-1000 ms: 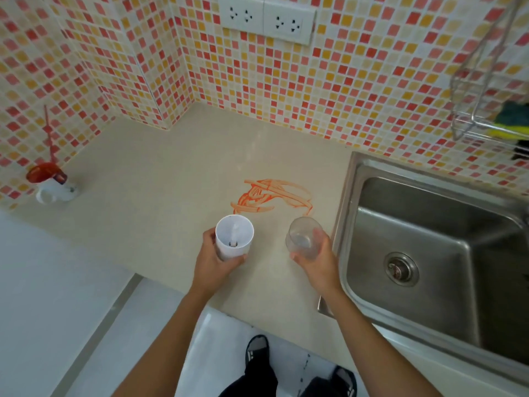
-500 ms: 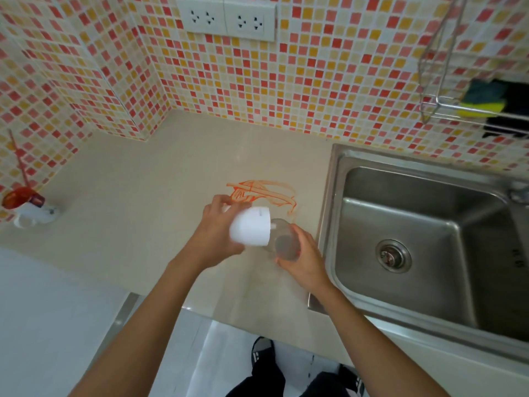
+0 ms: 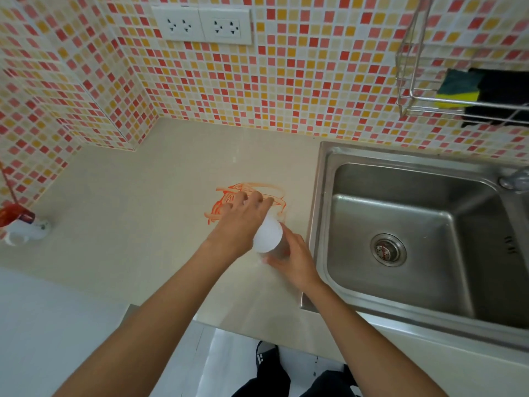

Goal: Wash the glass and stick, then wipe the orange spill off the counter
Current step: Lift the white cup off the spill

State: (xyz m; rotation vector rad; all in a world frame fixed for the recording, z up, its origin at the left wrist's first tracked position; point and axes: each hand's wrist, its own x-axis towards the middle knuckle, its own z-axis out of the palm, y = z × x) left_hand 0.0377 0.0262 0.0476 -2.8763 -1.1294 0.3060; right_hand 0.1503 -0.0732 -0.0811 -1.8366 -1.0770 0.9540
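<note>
Cup (image 3: pixel 267 236) now upended over glass (image 3: pixel 282 250), vs tilted.

The glass (image 3: pixel 282 251) is clear and nearly colourless, held low over the beige counter (image 3: pixel 137 213) just left of the sink, most of it hidden between a tipped white cup and the fingers round it, so its exact pose cannot be told; the stick is not visible; the orange spill (image 3: pixel 259 191) lies on the counter just beyond the glass, a patch of thin looping streaks smeared across one another, brightest at its left edge, paler toward the right, its near part covered from view; the counter itself is smooth and pale, running from the tiled corner to the sink's rim.
</note>
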